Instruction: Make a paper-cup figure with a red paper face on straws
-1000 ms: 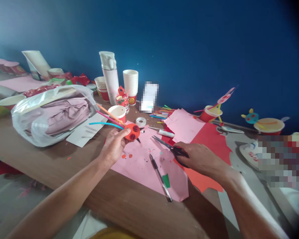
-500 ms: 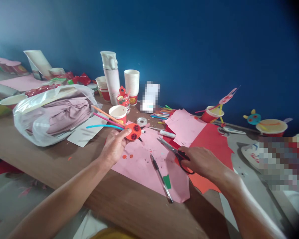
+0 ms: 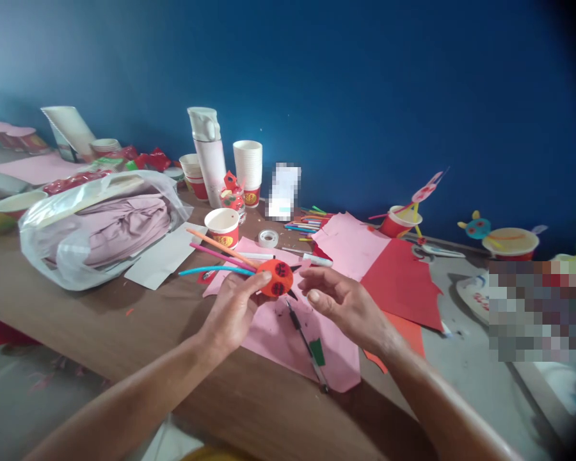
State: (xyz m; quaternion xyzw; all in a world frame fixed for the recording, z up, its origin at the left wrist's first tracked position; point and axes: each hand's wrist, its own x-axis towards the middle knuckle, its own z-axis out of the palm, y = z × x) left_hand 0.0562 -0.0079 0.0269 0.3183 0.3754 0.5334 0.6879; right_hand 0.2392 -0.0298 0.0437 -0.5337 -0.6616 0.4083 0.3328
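My left hand (image 3: 235, 307) pinches an orange round paper face (image 3: 275, 278) with black-drawn eyes and dark pointed bits at its edge. Orange, pink and blue straws (image 3: 216, 271) stick out from it to the left. Just right of the face, my right hand (image 3: 348, 304) hovers with its fingers apart, and nothing shows between them. Beneath both hands lies a pink paper sheet (image 3: 336, 365). On this sheet rest a black-and-clear pen (image 3: 308, 346) and a green paper scrap (image 3: 317, 352). The scissors are out of sight.
A paper cup (image 3: 222, 229), tape roll (image 3: 268, 239) and white marker (image 3: 317, 259) stand or lie beyond the hands. Plastic bag (image 3: 77, 256) at left; bottle (image 3: 210, 163) and stacked cups (image 3: 248, 169) behind. Red paper (image 3: 403, 285) and a straw-filled cup (image 3: 400, 221) lie right.
My right hand has let go of the scissors and moved left beside the paper face. My left hand has shifted right and slightly nearer with the face and straws.
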